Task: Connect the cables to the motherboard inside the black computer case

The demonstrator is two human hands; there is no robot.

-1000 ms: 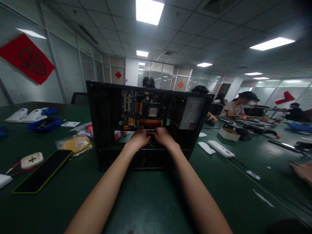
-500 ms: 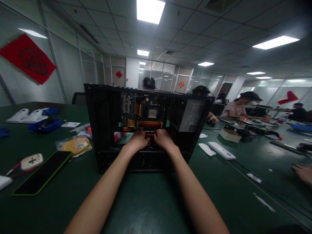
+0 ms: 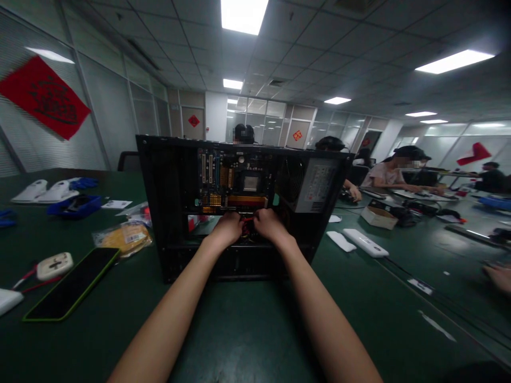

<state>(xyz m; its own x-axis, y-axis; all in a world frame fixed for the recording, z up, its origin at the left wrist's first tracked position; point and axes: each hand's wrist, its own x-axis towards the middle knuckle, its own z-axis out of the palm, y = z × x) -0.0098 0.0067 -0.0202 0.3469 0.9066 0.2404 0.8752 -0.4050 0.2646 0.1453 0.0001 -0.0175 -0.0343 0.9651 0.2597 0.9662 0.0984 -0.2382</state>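
Head view: black case open, left grip and right grip clench red wires.

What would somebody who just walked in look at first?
Probably the big black computer case standing open in the middle of the green table, with the person's left hand and right hand inside it, close together. Next might be the large red sign on the wall at far left, or the bright ceiling light at the top.
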